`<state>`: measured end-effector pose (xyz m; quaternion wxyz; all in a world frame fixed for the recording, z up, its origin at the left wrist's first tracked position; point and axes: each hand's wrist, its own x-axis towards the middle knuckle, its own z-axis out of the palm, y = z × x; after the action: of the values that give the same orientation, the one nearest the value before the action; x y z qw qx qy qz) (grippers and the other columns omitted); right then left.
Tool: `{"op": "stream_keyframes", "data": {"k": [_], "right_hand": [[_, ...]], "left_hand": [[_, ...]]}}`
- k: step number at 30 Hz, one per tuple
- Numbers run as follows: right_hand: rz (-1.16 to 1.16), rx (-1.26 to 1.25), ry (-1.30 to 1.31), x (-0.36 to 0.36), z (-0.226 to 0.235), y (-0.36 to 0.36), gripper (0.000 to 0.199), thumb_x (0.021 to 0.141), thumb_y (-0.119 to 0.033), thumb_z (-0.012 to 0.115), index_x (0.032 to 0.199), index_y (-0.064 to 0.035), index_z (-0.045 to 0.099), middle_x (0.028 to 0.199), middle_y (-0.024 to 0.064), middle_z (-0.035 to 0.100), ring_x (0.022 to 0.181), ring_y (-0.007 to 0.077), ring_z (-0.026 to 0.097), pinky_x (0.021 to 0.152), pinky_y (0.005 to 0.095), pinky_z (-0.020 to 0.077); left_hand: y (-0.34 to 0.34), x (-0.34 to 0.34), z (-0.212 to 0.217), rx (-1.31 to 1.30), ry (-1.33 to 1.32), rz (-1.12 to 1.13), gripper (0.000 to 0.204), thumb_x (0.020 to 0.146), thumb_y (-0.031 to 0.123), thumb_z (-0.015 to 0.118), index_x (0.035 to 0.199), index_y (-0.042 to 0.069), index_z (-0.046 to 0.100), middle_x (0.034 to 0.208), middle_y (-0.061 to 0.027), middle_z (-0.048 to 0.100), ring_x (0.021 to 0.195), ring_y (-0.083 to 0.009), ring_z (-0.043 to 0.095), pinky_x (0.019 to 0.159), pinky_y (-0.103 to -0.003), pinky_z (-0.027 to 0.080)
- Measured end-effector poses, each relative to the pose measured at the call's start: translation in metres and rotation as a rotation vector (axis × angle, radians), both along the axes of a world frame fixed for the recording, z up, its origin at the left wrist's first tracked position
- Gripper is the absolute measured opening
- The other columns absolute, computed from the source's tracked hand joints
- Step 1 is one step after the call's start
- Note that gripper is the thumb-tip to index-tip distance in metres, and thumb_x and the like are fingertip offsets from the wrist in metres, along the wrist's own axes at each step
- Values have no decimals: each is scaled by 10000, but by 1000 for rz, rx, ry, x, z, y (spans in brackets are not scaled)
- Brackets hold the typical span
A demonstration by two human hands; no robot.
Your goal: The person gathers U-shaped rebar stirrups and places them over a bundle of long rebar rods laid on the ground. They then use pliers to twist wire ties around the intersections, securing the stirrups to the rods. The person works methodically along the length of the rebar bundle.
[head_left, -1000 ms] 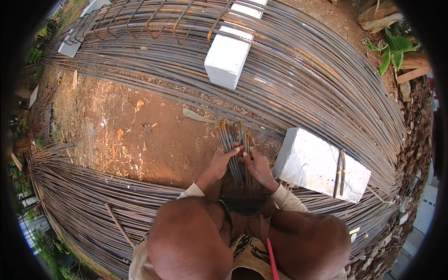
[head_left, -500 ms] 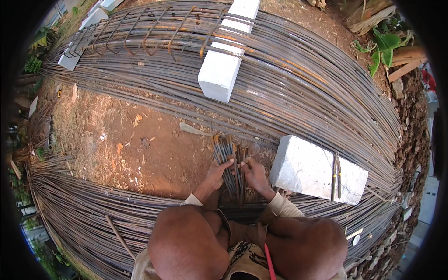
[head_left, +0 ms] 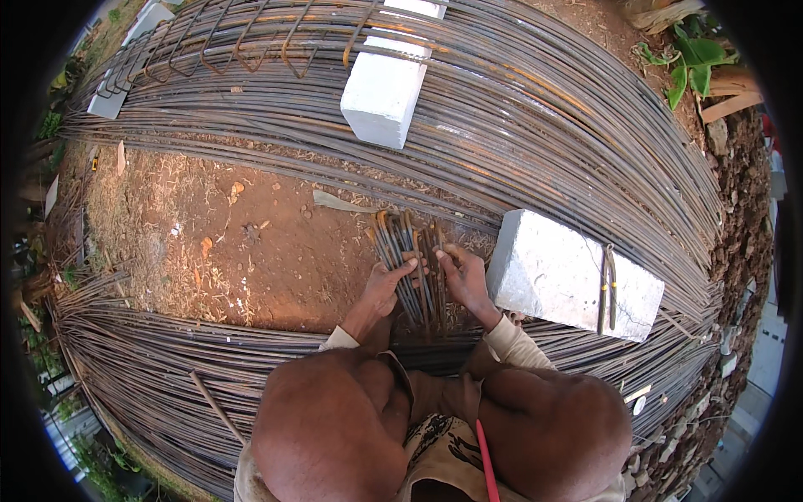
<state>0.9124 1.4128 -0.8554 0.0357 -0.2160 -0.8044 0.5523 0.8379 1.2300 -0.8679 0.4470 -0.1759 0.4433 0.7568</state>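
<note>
Between my hands stands a bundle of rusty, bent rebar stirrups [head_left: 407, 272], hooked at the top and packed side by side. My left hand [head_left: 385, 289] grips the left part, its thumb across the bars and its fingers going behind them. My right hand [head_left: 466, 278] pinches the bars at the right side of the bundle, near their upper part. The lower ends of the bars drop between my knees, over the near rebar pile. Both wrists come from light sleeves.
Long rebar [head_left: 519, 134] lies in a wide layer beyond, with a tied rebar cage [head_left: 242, 42] at the upper left. A white block [head_left: 385, 92] stands under it. Another white block [head_left: 552, 272] at right carries pincers [head_left: 608, 289]. More rebar [head_left: 167, 368] lies nearest me, past bare soil [head_left: 251, 276].
The whole view has shifted, so blocks and rebar sit higher in the picture. Both hands keep hold of the bundle, and its bars look slightly more spread at the top.
</note>
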Motion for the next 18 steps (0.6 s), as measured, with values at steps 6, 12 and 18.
{"op": "stream_keyframes", "data": {"k": [6,12,18], "right_hand": [[91,-81,-128,-13,12,-6,362,969,-288,684,1141,31,680,961,239,728,889,370,726,818,418,543],[128,-97,-126,-13,8,-2,397,916,-273,766,1134,48,680,869,172,739,794,204,716,723,362,557],[93,-121,-254,-11,4,5,326,902,-229,774,1062,42,691,848,156,728,728,168,706,653,334,556]], "left_hand": [[0,2,-6,3,-33,30,283,966,75,704,1233,-8,663,1099,-94,727,970,-209,717,776,-367,636],[2,0,-5,-47,-65,-13,263,970,58,693,1222,-14,675,1105,-110,718,921,-204,722,724,-336,642],[-2,0,-7,-48,-36,-8,272,981,62,682,1239,-24,669,1098,-126,720,907,-199,725,721,-313,630]]}}
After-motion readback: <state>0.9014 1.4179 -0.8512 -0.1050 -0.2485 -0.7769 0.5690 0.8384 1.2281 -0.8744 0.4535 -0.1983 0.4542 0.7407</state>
